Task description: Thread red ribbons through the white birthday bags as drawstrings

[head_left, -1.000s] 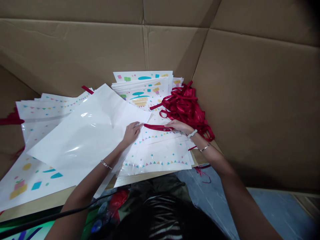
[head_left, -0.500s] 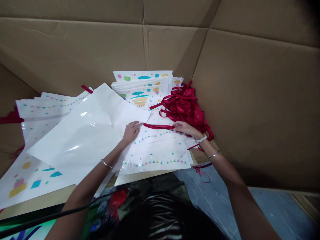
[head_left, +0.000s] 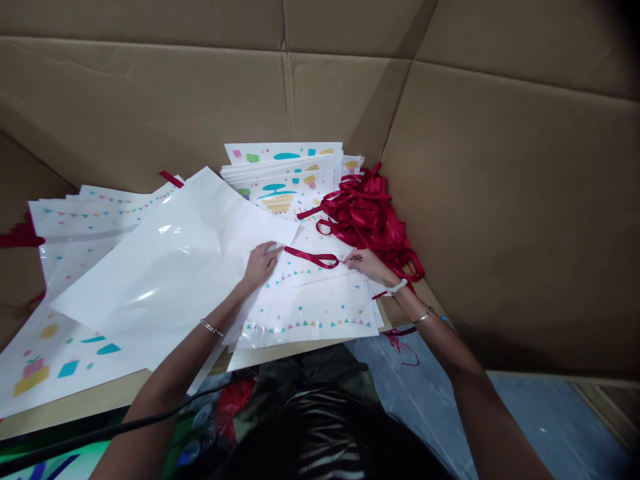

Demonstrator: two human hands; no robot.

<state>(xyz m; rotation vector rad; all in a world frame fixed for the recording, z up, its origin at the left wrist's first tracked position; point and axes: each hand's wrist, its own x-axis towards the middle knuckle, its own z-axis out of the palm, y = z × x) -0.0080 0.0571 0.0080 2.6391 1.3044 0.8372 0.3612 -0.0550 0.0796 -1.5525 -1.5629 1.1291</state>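
My left hand lies with its fingers flat on the right corner of a large glossy white sheet, blank on the side that shows. Its fingertips are by the left end of a red ribbon, which forms a narrow loop across a printed sheet. At the loop's right end, my right hand is closed in a pinch on something thin and dark, too small to make out. Beside that hand is a tangled heap of red ribbons.
More printed sheets with party pictures are stacked at the back, and others fan out on the left. Brown cardboard walls enclose the back and right. A black cable crosses the lower left. Pink strands hang off the table edge.
The ribbon lay nearly straight with its right end in my right hand. Now that end is a rounded loop lying just left of the fingers. My left hand has stayed put.
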